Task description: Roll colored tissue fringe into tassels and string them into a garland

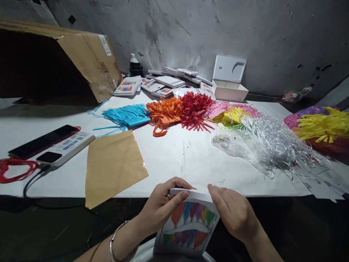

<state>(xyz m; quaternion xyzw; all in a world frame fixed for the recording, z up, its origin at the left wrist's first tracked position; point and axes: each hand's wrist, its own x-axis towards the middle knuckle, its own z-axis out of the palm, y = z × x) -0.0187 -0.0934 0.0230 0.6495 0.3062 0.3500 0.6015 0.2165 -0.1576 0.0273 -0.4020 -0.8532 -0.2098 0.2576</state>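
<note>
At the front edge of the table I hold a flat white box (188, 227) printed with two rows of colourful tassels. My left hand (166, 203) pinches its top left edge, thumb in front and fingers behind. My right hand (236, 213) is closed at the top right corner, with its fingertips along the upper edge and its thumb hidden. The box tilts toward me, its lower end near my lap. Beyond it lie bunches of paper tassels: blue (127, 115), orange (166, 111), red (196, 111) and yellow (231, 115).
A brown paper sheet (114, 167) overhangs the front edge at left, near a phone (45, 140) and a white device (67, 148) with cables. Silver tinsel strands (275, 142) lie right. Several printed boxes (170, 82), an open pink box (230, 91) and a large carton (89, 62) stand behind.
</note>
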